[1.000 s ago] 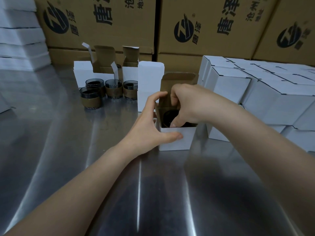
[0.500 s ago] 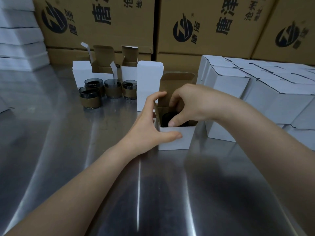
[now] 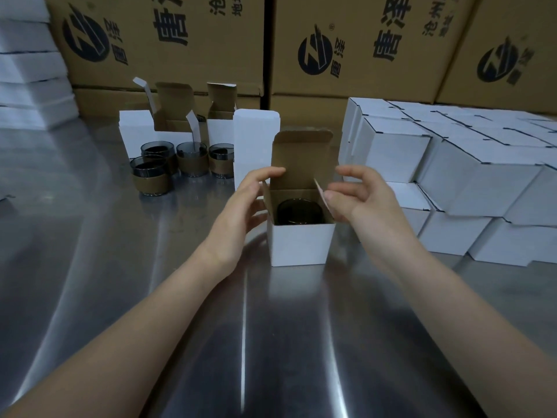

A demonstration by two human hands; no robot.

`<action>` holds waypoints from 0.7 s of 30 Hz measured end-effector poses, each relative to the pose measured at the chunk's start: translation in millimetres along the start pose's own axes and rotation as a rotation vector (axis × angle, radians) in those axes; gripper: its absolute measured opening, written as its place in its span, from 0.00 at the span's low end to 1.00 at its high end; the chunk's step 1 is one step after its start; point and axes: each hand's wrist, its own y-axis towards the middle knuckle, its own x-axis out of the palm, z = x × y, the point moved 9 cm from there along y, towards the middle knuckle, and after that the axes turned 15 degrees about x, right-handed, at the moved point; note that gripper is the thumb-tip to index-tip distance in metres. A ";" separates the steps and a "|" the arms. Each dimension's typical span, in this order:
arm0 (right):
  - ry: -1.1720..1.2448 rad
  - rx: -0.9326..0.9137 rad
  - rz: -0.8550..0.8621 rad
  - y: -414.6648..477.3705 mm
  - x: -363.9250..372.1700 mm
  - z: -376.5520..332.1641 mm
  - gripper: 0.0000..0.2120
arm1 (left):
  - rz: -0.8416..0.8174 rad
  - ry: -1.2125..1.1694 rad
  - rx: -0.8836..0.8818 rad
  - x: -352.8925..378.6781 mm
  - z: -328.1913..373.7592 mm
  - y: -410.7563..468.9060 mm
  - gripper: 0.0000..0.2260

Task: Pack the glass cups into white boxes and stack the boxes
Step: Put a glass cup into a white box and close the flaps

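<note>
The glass cup sits down inside the open white box on the worktop, its lid flap upright. Left hand and right hand flank it, fingers loose, gripping nothing. I'd fold both side flaps flat over the cup first, then tuck the lid squarely

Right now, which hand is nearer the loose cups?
Left. The left hand is left of the box, toward the cups; the right hand is on the box's far side.
</note>
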 end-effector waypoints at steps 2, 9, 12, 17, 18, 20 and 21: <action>0.017 0.047 -0.044 2.4 4.0 8.4 0.21 | 0.017 -0.018 0.010 -4.2 2.4 -6.3 0.16; -0.002 0.049 -0.115 4.2 16.0 15.0 0.27 | 0.076 -0.012 0.036 -7.9 -1.2 -1.5 0.08; -0.010 0.024 -0.147 3.5 20.9 14.0 0.25 | 0.132 -0.057 -0.007 -8.7 -5.3 -2.5 0.20; -0.020 -0.033 -0.178 2.7 24.0 11.6 0.21 | 0.135 -0.104 -0.043 -6.3 -8.8 -2.1 0.26; -0.032 -0.038 -0.187 3.2 24.7 12.5 0.21 | 0.120 -0.109 -0.045 -4.7 -8.5 -2.0 0.26; -0.039 -0.049 -0.194 3.8 24.7 13.5 0.19 | 0.084 -0.102 -0.041 -1.0 -6.5 -1.7 0.24; -0.036 -0.056 -0.191 4.0 24.0 12.9 0.18 | 0.069 -0.090 -0.038 0.3 -5.2 -1.6 0.22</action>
